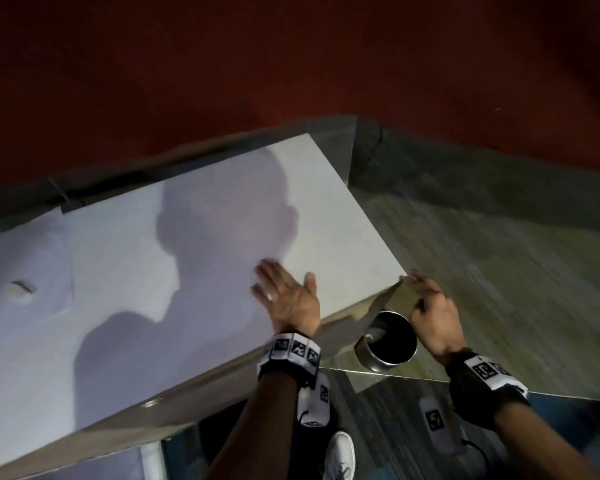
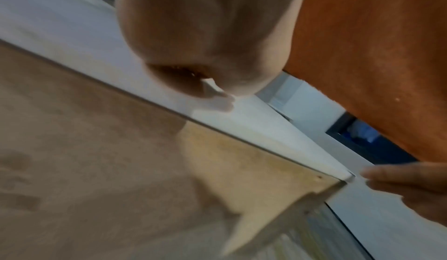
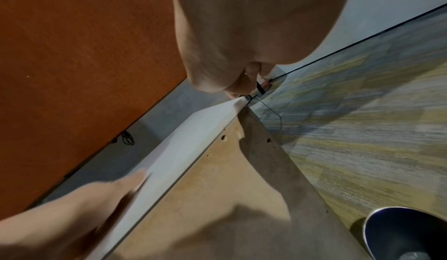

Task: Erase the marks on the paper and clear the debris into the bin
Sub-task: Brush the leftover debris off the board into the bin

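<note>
My left hand [image 1: 284, 292] lies flat on the white table [image 1: 205, 220] near its right front edge, fingers straight, holding nothing. My right hand [image 1: 426, 303] hovers just off the table's near right corner, fingers loosely extended towards that corner and empty. Below the corner a round metal bin [image 1: 392, 341] stands on the floor, seen also in the right wrist view as the bin [image 3: 406, 235]. A small pale eraser [image 1: 20, 289] rests far left on the paper [image 1: 32, 258], whose edge shows only faintly. Marks and debris are too small to make out.
A dark red wall [image 1: 222, 64] stands behind the table. Striped flooring [image 1: 499, 271] spreads to the right. My white shoe [image 1: 340, 452] is beside the table's front edge. The brown underside of the table [image 3: 217, 178] shows from the wrists.
</note>
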Demonstrator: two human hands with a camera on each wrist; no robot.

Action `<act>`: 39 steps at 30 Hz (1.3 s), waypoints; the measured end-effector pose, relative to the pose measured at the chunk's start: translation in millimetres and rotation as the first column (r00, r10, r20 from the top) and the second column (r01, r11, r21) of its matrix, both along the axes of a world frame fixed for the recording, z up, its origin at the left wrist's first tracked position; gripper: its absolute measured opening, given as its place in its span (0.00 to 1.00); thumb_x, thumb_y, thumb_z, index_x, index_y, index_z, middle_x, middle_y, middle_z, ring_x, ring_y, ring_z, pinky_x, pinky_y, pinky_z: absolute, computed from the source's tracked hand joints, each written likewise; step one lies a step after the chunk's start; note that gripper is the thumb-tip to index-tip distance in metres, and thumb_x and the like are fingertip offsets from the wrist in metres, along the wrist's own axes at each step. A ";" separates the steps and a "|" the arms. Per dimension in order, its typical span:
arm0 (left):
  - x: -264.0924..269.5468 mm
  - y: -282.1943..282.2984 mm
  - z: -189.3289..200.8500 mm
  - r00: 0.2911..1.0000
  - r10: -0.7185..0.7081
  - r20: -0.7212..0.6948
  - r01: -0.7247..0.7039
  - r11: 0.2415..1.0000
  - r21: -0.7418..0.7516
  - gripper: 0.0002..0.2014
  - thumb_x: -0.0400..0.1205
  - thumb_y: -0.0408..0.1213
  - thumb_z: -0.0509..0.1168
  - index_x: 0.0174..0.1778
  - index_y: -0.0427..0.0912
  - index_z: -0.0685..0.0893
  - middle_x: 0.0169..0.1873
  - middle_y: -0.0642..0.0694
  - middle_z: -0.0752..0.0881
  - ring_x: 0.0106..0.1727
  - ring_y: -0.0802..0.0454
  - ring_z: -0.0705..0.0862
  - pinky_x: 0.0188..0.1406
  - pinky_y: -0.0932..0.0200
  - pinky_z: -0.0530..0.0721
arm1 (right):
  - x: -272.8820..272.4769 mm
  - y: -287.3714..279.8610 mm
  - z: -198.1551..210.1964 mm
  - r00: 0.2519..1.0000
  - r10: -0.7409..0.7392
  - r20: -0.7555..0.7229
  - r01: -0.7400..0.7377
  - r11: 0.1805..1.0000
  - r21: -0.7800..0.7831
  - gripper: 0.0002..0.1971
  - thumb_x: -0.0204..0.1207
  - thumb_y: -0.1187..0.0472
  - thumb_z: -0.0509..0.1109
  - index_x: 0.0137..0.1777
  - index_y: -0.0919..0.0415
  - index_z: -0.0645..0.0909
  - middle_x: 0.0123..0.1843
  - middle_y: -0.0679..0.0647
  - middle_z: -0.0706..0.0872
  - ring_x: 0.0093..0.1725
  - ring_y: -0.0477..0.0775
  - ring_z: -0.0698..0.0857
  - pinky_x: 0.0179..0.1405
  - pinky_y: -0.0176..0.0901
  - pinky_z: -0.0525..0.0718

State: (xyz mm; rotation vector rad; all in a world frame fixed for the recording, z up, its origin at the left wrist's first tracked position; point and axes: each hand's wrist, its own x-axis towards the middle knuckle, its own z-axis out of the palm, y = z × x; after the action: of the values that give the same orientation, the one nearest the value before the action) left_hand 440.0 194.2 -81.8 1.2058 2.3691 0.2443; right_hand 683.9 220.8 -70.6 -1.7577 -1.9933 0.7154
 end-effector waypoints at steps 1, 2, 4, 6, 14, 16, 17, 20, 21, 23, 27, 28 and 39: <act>20.2 11.4 -0.8 0.996 -0.092 0.019 0.092 0.996 -0.022 0.45 0.82 0.64 0.23 0.85 0.30 0.32 0.87 0.32 0.32 0.89 0.36 0.31 0.86 0.31 0.32 | 3.0 -0.7 -2.8 1.000 -0.009 0.003 0.009 1.000 0.006 0.31 0.67 0.78 0.61 0.71 0.62 0.80 0.79 0.54 0.74 0.75 0.57 0.75 0.76 0.46 0.71; 43.7 21.9 -1.3 0.979 -0.196 0.057 0.197 0.980 -0.014 0.41 0.87 0.62 0.27 0.86 0.32 0.31 0.87 0.34 0.29 0.88 0.39 0.27 0.85 0.32 0.30 | 6.1 -2.1 -5.0 1.000 -0.018 0.010 0.018 1.000 0.011 0.31 0.66 0.79 0.61 0.71 0.63 0.80 0.78 0.54 0.75 0.75 0.57 0.75 0.76 0.46 0.71; 84.0 31.9 2.6 0.898 -0.434 0.070 0.435 0.900 -0.003 0.37 0.92 0.58 0.34 0.88 0.35 0.34 0.87 0.38 0.28 0.87 0.43 0.26 0.85 0.33 0.28 | 14.1 -5.7 -8.0 0.999 -0.047 0.020 0.047 0.999 0.025 0.31 0.64 0.80 0.61 0.69 0.64 0.82 0.77 0.55 0.76 0.75 0.57 0.76 0.76 0.44 0.70; 90.3 32.9 10.4 0.833 -0.550 0.066 0.550 0.835 0.014 0.36 0.92 0.57 0.37 0.90 0.38 0.36 0.88 0.41 0.30 0.88 0.46 0.26 0.85 0.36 0.27 | 23.6 -9.6 -9.5 0.995 -0.103 0.009 0.103 0.995 0.011 0.31 0.64 0.81 0.61 0.67 0.65 0.83 0.76 0.55 0.78 0.74 0.57 0.77 0.74 0.37 0.67; 32.2 22.6 7.6 0.989 -0.145 -0.001 0.145 0.988 -0.057 0.41 0.91 0.61 0.35 0.87 0.32 0.32 0.87 0.34 0.30 0.88 0.39 0.29 0.87 0.32 0.35 | 42.9 -22.6 -23.6 0.986 -0.166 0.006 0.165 0.978 -0.131 0.30 0.65 0.80 0.59 0.68 0.65 0.82 0.76 0.53 0.77 0.74 0.55 0.77 0.72 0.33 0.63; 78.7 25.9 4.9 0.924 -0.382 0.001 0.380 0.920 -0.094 0.40 0.91 0.62 0.34 0.85 0.34 0.29 0.83 0.36 0.23 0.86 0.40 0.23 0.85 0.32 0.30 | 40.8 -20.7 -25.3 0.987 -0.163 0.000 0.162 0.979 -0.126 0.30 0.64 0.80 0.59 0.68 0.65 0.82 0.76 0.54 0.78 0.74 0.55 0.77 0.73 0.34 0.65; 101.6 26.5 6.4 0.859 -0.511 0.033 0.512 0.855 -0.087 0.40 0.90 0.62 0.35 0.85 0.35 0.29 0.82 0.38 0.22 0.85 0.43 0.21 0.84 0.32 0.27 | 40.1 -18.6 -25.2 0.987 -0.163 0.002 0.162 0.980 -0.117 0.30 0.65 0.80 0.60 0.67 0.65 0.82 0.75 0.54 0.78 0.73 0.56 0.78 0.73 0.36 0.66; 127.0 23.6 17.6 0.666 -0.745 0.051 0.746 0.665 -0.038 0.37 0.92 0.60 0.36 0.89 0.40 0.34 0.87 0.43 0.27 0.85 0.49 0.21 0.84 0.35 0.26 | 40.3 -12.9 -22.0 0.986 -0.166 0.013 0.166 0.983 -0.084 0.29 0.66 0.79 0.61 0.67 0.64 0.83 0.75 0.54 0.79 0.71 0.57 0.80 0.71 0.38 0.69; 118.0 24.0 19.4 0.672 -0.740 0.022 0.740 0.672 0.005 0.36 0.92 0.60 0.36 0.90 0.41 0.36 0.87 0.44 0.27 0.85 0.49 0.21 0.85 0.36 0.27 | 41.8 -10.8 -20.0 0.985 -0.173 0.011 0.173 0.982 -0.075 0.29 0.66 0.79 0.60 0.67 0.64 0.83 0.75 0.54 0.79 0.72 0.57 0.79 0.71 0.37 0.69; 89.8 22.2 17.9 0.770 -0.636 -0.038 0.637 0.767 0.073 0.36 0.91 0.61 0.33 0.90 0.43 0.37 0.87 0.44 0.27 0.86 0.48 0.22 0.86 0.37 0.27 | 46.2 -8.2 -16.5 0.983 -0.185 0.006 0.185 0.980 -0.069 0.30 0.64 0.79 0.60 0.67 0.63 0.83 0.75 0.53 0.78 0.73 0.56 0.78 0.72 0.36 0.67; 73.2 21.0 6.5 0.914 -0.404 -0.035 0.401 0.913 -0.072 0.39 0.90 0.63 0.31 0.87 0.37 0.29 0.85 0.37 0.24 0.85 0.42 0.22 0.86 0.34 0.30 | 48.7 -8.7 -15.8 0.980 -0.198 -0.006 0.197 0.977 -0.075 0.30 0.64 0.80 0.59 0.66 0.64 0.83 0.75 0.52 0.78 0.72 0.55 0.78 0.69 0.31 0.64; 89.7 22.2 5.2 0.883 -0.467 -0.044 0.462 0.882 -0.092 0.40 0.90 0.63 0.31 0.86 0.36 0.29 0.84 0.36 0.24 0.85 0.41 0.21 0.85 0.32 0.29 | 48.4 -9.5 -16.9 0.979 -0.202 -0.012 0.200 0.977 -0.078 0.30 0.64 0.80 0.59 0.66 0.64 0.83 0.75 0.52 0.79 0.72 0.55 0.78 0.69 0.30 0.64; 100.5 10.0 -0.6 0.901 -0.434 -0.025 0.434 0.901 0.017 0.44 0.87 0.65 0.29 0.89 0.33 0.36 0.86 0.35 0.28 0.87 0.40 0.25 0.86 0.35 0.30 | 62.8 -10.9 -24.9 0.966 -0.256 -0.010 0.255 0.963 -0.085 0.29 0.64 0.80 0.60 0.64 0.63 0.85 0.73 0.53 0.80 0.71 0.55 0.80 0.68 0.31 0.65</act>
State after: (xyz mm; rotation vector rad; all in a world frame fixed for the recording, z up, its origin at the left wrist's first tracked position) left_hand 540.5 204.2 -82.4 1.7125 2.0446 0.1083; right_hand 746.7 209.9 -95.5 -1.9997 -1.7010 0.7353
